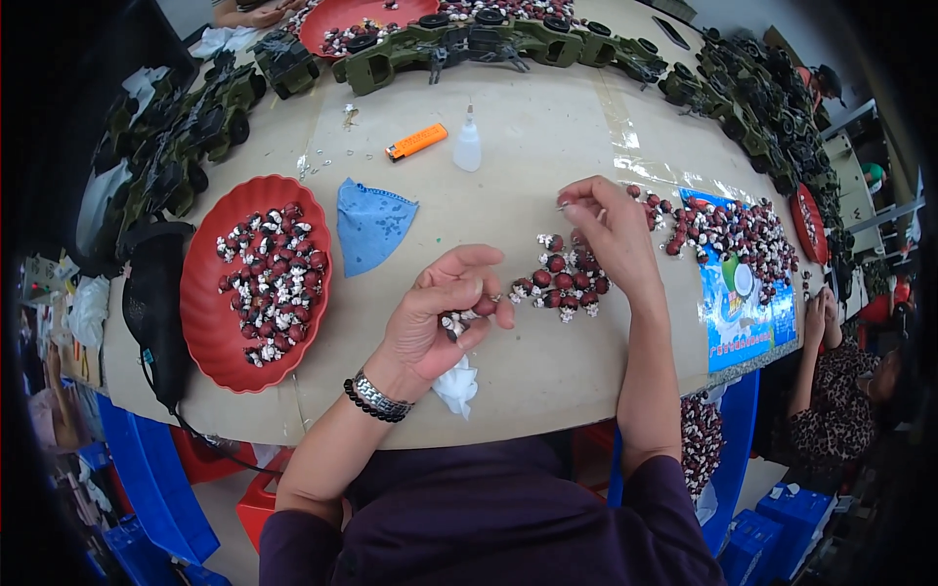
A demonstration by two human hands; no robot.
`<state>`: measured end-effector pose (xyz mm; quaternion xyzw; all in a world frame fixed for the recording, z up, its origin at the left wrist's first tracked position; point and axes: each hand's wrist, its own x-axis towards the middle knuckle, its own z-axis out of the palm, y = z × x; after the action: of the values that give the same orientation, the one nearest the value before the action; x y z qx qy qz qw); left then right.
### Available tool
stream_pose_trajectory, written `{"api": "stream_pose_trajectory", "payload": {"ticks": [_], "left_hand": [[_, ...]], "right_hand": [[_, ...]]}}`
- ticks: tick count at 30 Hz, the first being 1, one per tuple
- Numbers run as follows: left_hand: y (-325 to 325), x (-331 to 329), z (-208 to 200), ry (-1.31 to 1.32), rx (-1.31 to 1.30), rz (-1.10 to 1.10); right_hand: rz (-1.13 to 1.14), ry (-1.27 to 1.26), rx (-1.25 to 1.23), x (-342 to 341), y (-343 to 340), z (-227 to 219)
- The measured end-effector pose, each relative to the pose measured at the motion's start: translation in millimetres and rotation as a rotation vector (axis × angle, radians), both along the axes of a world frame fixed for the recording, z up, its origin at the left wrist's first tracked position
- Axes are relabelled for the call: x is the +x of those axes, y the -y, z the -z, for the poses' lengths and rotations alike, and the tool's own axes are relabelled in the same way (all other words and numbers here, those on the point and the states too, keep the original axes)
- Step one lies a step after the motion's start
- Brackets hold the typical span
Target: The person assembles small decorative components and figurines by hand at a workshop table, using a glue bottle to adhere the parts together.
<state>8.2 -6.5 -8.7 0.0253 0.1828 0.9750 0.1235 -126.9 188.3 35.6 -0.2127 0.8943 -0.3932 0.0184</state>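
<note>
Shirt: dk purple, nearest the cam, bottom ctr.
L hand: palm turned up, fingers curled & clamped on a few dk red-and-white pieces; index tip stands apart from thumb.
L wrist: metal watch w/ a dk bead bracelet just beside it.
R hand: raised nr the pile, thumb & index tips bent toward each other; maybe a tiny shiny bit btwn them, can't tell if they're together or apart.
Pile: loose pieces on the tabletop, btwn the hands, partly hidden by R wrist.
Heap: many more pieces, R side, partly over a blue printed sheet.
Bowl: red, scalloped rim, L side, pieces inside.
Cloth: blue, spotted, just R of bowl.
Tissue: white, crumpled, nr L hand, by the tabletop's near edge.
Lighter: orange, lying flat, ahead of the hands.
Bottle: small, whitish, upright, R of lighter.
Jeeps: green toys, lined across the far side; more massed far L & R.
Far bowl: red, pieces in & around it, behind the jeeps.
Co-worker: R edge, patterned top, hands up nr the tabletop's edge.
Crates: blue, below tabletop, L; others lower R.
</note>
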Motion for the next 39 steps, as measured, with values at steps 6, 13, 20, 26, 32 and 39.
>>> {"api": "stream_pose_trajectory", "payload": {"ticks": [6,13,20,26,32,39], "left_hand": [[-4.0,0.1,-7.4,0.147,-0.276,-0.023],[-4.5,-0.8,-9.6,0.178,-0.359,-0.027],[-4.9,-3.2,-4.9,0.191,-0.269,-0.002],[-4.2,-1.6,-1.9,0.200,-0.212,0.017],[-4.2,-0.9,0.1,0.187,-0.221,0.030],[-5.4,-2.2,-2.2,0.165,-0.319,0.022]], "right_hand": [[-0.449,0.315,-0.510,29.2,20.3,16.2],[-0.476,0.486,-0.644,41.6,31.9,7.1],[-0.544,0.184,-0.423,32.8,27.7,15.8],[-0.533,0.350,-0.519,35.5,27.3,17.2],[-0.524,0.453,-0.521,36.4,26.8,14.9],[-0.503,0.203,-0.297,38.5,27.2,9.3]]}}
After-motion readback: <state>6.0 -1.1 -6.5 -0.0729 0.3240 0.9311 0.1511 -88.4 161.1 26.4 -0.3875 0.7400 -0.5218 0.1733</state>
